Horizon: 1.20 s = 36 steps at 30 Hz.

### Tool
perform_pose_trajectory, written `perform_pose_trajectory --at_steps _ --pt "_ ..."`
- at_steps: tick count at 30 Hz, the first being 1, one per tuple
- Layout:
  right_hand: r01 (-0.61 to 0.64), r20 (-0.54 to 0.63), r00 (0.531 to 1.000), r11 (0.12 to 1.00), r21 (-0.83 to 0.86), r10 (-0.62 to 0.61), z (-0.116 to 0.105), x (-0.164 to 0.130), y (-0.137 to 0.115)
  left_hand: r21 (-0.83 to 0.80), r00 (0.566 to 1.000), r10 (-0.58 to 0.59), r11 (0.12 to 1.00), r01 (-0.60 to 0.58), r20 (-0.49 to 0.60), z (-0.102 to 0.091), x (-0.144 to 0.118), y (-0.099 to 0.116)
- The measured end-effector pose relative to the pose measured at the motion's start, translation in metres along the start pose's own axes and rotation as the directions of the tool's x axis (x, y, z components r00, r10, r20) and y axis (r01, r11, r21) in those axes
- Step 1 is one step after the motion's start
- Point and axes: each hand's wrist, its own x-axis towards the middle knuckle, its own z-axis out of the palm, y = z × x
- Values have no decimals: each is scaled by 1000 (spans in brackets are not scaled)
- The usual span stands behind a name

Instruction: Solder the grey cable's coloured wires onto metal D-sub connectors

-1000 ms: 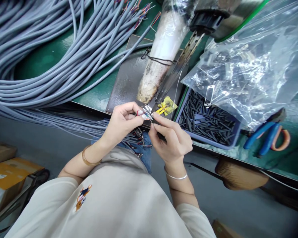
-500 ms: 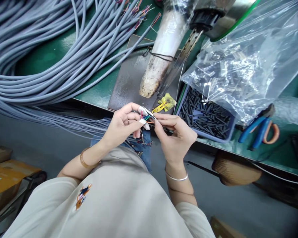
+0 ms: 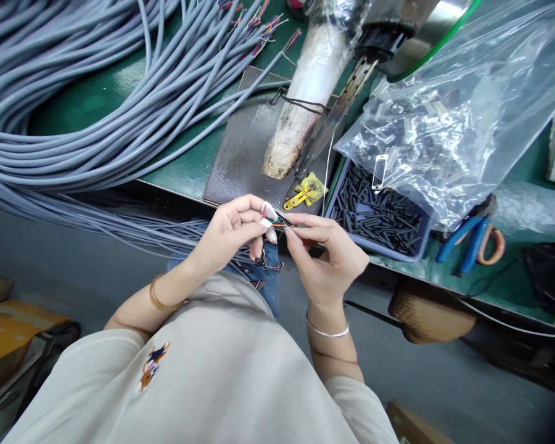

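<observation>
at the frame's centre, the left hand, fingers curled closed, grips a small black multi-pin connector with thin multicoloured wires, while the right hand pinches closed at its right end, on what being unclear.

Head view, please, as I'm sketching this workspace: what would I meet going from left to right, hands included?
Orange-yellow cardboard box → brown bangle → left hand → wired black connector at the fingertips → right hand → pliers with blue and orange handles → dark item by the edge.
</observation>
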Motion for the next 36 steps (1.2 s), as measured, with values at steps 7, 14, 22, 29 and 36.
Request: perform_pose_trajectory --at_steps 7,14,22,29,36 --pt "-91 49 995 996 25 90 3 0 0 466 953 298 851 -244 -45 3 -8 -12" --pt "-49 -286 957 999 11 50 2 0 0 378 968 231 909 -177 -102 3 -7 -14" --pt "-97 -314 943 994 52 108 -1 -5 -2 137 995 79 988 -71 -52 -1 -4 -1" --pt "-240 1 970 950 200 245 10 -10 0 257 976 217 944 -207 -14 2 -9 2" --pt "47 -114 992 997 -67 -55 12 -8 9 529 881 471 735 -424 51 -7 -7 -14"
